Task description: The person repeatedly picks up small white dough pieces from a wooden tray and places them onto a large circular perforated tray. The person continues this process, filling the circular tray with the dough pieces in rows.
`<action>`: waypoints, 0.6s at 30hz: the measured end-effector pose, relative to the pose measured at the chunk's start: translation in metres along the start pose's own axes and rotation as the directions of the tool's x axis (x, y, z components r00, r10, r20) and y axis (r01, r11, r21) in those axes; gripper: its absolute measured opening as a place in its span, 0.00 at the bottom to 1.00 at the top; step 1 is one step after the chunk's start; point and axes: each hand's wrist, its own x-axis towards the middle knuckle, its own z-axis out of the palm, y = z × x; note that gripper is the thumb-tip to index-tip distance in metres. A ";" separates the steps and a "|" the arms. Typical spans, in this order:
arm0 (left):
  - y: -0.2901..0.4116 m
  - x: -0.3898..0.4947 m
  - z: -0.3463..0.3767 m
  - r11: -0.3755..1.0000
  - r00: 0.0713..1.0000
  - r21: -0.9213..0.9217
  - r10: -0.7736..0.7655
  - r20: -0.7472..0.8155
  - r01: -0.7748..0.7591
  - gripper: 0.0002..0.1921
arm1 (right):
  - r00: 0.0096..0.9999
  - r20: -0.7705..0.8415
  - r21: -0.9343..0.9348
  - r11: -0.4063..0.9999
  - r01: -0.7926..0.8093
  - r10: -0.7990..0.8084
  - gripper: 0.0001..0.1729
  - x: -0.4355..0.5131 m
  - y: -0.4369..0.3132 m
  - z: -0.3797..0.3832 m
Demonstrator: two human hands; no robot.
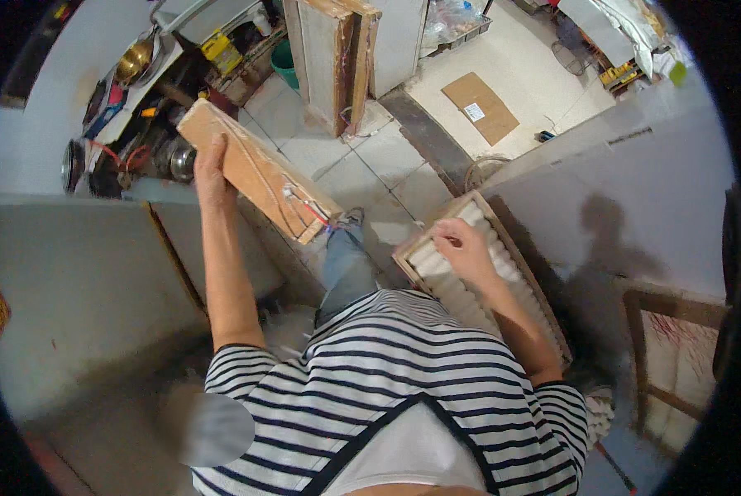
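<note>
My left hand (212, 164) grips the upper edge of a long wooden box or panel frame (265, 177), its thumb lying on the tan face. The piece is tilted down to the right, and thin wires (305, 208) with a white connector and a red lead lie along its lower end. At the centre right, my right hand (460, 242) is held with curled fingers above a wood-framed panel (491, 242) with a pale, wavy padded surface. Nothing is plainly seen in that hand; whether it touches the frame is unclear.
Two wooden-edged panels (339, 62) stand upright on the tiled floor ahead. A green bucket (285, 64) is beside them. Cluttered shelving (141, 118) with metal bowls is at left. A flat cardboard sheet (481, 108) lies past the threshold; a wall (643, 180) runs along the right.
</note>
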 end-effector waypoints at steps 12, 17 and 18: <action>-0.118 0.337 0.038 0.937 0.936 -0.001 -0.350 -0.027 0.350 0.23 | 0.605 -0.364 0.194 0.693 -0.695 0.708 0.19 -0.072 0.091 0.034; -0.174 0.496 0.048 0.848 0.814 0.053 -0.523 0.253 0.528 0.14 | 0.377 -0.381 0.257 0.488 -0.834 0.844 0.20 -0.133 0.076 0.074; -0.182 0.522 0.051 0.846 0.792 0.171 -0.532 0.299 0.504 0.13 | 0.324 -0.362 0.242 0.424 -0.873 0.874 0.18 -0.144 0.073 0.081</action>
